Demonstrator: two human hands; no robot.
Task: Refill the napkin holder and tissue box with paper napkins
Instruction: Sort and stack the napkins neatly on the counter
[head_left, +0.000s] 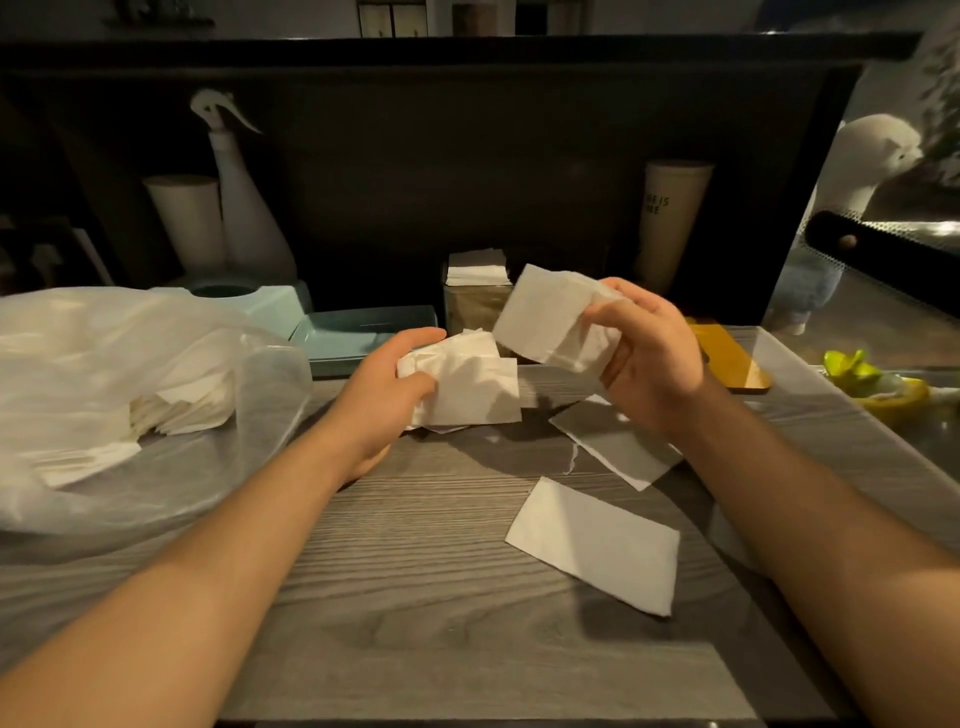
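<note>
My right hand (647, 353) grips a thick stack of white paper napkins (545, 317), held above the wooden table. My left hand (387, 379) clutches a loose, crumpled bunch of napkins (470, 384) that rests on the table. Behind them stands the napkin holder (475, 296) with white napkins sticking out of its top. A teal tissue box (270, 306) sits at the back left, its teal lid or tray (358, 332) lying beside it. Two single napkins, one (595, 545) near me and another (618, 447) under my right wrist, lie flat on the table.
A clear plastic bag (130, 395) full of napkins fills the left side. Against the dark back panel stand a spray bottle (244, 208), a paper cup (184, 218) and a tall tumbler (672, 218). A yellow coaster (732, 358) lies right of my hand.
</note>
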